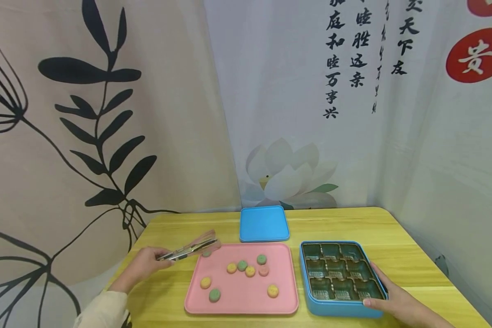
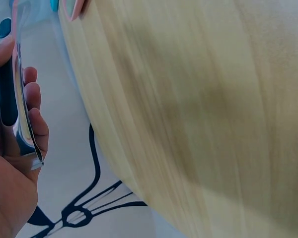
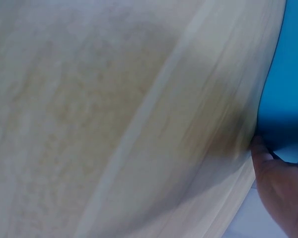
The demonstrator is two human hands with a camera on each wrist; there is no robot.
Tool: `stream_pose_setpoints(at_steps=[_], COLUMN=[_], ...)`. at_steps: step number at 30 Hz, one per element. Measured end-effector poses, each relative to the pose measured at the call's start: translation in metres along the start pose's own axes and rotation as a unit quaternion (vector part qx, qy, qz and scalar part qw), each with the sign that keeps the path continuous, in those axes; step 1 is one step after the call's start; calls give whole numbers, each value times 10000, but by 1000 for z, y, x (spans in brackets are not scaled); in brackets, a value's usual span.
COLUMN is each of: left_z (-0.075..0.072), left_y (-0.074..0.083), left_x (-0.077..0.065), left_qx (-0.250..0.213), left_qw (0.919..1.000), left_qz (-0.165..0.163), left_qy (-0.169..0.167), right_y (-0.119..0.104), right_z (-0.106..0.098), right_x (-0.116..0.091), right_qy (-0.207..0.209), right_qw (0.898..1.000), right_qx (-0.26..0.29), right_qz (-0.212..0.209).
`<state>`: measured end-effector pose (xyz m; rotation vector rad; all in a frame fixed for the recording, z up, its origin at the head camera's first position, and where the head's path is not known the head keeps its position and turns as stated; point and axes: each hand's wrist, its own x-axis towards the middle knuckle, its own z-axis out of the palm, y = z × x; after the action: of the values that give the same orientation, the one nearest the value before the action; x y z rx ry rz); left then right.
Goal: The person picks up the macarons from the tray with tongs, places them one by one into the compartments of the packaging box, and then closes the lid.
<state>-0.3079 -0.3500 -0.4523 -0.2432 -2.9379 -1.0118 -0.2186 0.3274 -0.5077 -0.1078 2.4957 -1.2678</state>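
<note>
My left hand (image 1: 147, 265) grips a pair of tongs (image 1: 184, 251) with metal-and-black handles and translucent pinkish tips. These tips hang over the far left corner of a pink tray (image 1: 238, 301), partly in front of a green macaron-like piece (image 1: 206, 253). More small round pieces lie on the tray, yellow (image 1: 272, 291), green (image 1: 214, 295) and pink (image 1: 263, 271). In the left wrist view, fingers and thumb wrap the tongs' handle (image 2: 8, 94). My right hand (image 1: 406, 303) holds the near right corner of a blue box (image 1: 328, 308), its thumb at the front rim. Inside is a dark insert with several square compartments.
Behind the pink tray lies a flat blue lid-like piece (image 1: 264, 224) on the wooden table (image 1: 340, 225). A printed curtain (image 1: 188, 114) hangs behind the table's far edge. The box stands just right of the tray.
</note>
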Motion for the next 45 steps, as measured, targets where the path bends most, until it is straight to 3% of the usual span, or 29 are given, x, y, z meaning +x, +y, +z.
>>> stream_pose_setpoints(at_steps=[15, 24, 45], left_z=[12, 25, 45], left_y=[1, -4, -3], left_x=[-14, -14, -16], left_qx=[-425, -573, -431], left_qw=[9967, 9920, 9930], left_qz=[396, 737, 765], left_qy=[-569, -845, -788], right_y=[0, 3, 3], right_z=[0, 0, -1], right_x=[0, 2, 1], right_qy=[-63, -68, -128], right_qw=[9999, 9999, 9997], right_qx=[98, 101, 165], right_qz=[-84, -40, -85])
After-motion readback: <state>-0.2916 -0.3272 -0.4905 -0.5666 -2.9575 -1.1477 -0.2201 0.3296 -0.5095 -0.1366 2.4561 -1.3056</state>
